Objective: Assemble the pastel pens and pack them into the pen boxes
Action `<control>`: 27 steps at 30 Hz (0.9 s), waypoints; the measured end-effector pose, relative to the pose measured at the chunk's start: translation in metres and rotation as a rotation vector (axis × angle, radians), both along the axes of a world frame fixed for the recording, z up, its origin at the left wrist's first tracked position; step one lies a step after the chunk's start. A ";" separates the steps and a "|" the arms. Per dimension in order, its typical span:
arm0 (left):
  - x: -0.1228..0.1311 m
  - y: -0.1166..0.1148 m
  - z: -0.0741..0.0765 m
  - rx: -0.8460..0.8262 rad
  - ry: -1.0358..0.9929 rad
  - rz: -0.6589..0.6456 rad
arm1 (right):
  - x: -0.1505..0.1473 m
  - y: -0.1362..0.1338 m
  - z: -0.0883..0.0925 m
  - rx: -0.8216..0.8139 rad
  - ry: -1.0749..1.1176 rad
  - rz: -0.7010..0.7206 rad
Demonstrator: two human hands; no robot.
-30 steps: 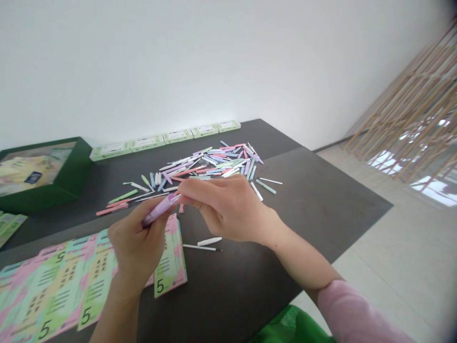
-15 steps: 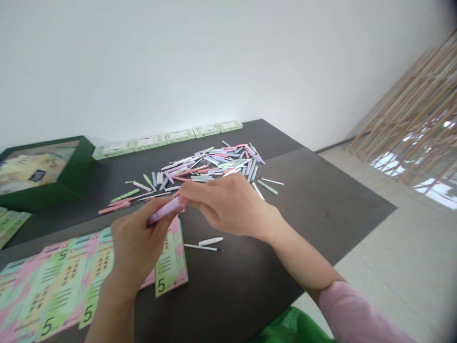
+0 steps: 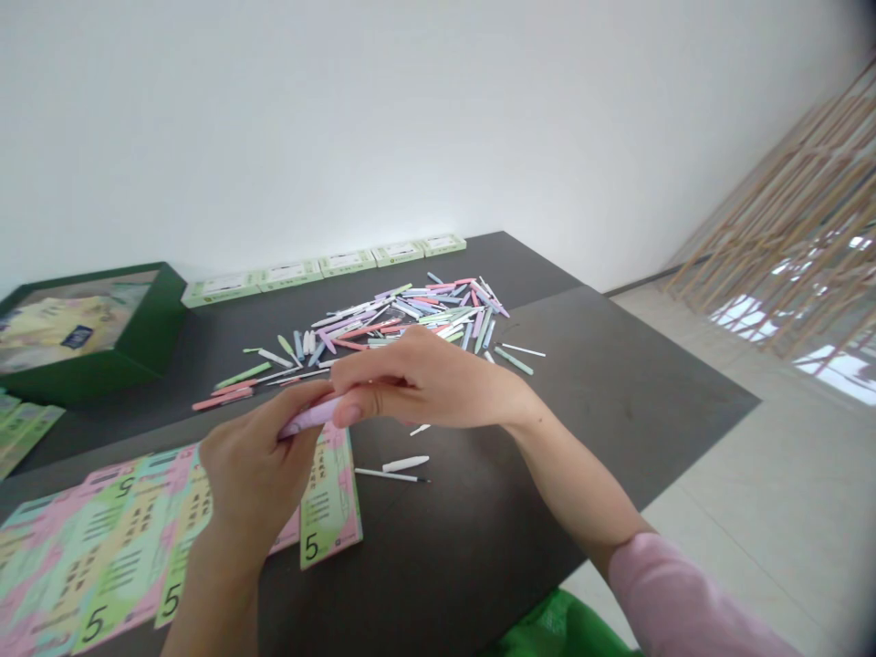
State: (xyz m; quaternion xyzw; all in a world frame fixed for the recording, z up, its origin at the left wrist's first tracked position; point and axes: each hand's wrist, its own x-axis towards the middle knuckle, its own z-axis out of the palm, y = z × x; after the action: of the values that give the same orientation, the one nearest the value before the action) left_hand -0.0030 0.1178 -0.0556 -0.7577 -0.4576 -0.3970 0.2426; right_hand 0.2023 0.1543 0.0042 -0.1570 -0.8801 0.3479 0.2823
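Note:
A lilac pen part (image 3: 307, 419) is held level above the table's front part. My left hand (image 3: 250, 465) is closed around its left end. At its other end my right hand (image 3: 431, 379) is closed too, with the thumb pressed along the pen and the fingers curled over it, so that end is hidden. Below them lie a white pen barrel (image 3: 406, 464) and a thin white refill (image 3: 393, 475) with a dark tip. Just under my left hand is a green and pink printed card pack (image 3: 328, 511) marked 5.
Behind my hands spreads a loose pile of pastel pen parts (image 3: 424, 306). Pale green boxes (image 3: 287, 274) line the wall. A dark green box (image 3: 147, 338) with packets inside stands at left. More printed packs (image 3: 116, 557) overlap at front left. The table edge (image 3: 698, 447) runs along the right.
My right hand has turned and shifted slightly left, its thumb now along the lilac pen part. The pen part lies more level. My left hand keeps its hold.

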 end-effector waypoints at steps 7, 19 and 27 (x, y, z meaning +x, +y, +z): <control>-0.001 -0.004 0.002 0.026 0.006 0.000 | -0.001 0.010 0.001 -0.276 -0.061 0.188; 0.008 0.001 0.002 0.002 -0.083 -0.001 | -0.008 0.015 -0.006 -0.400 0.024 0.300; 0.007 0.000 0.006 -0.007 0.020 -0.039 | -0.003 -0.006 -0.001 -0.128 -0.015 -0.044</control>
State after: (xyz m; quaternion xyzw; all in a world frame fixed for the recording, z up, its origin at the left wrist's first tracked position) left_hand 0.0035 0.1176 -0.0497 -0.7712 -0.4417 -0.3924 0.2370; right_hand 0.1998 0.1485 0.0034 -0.1965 -0.8544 0.3962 0.2728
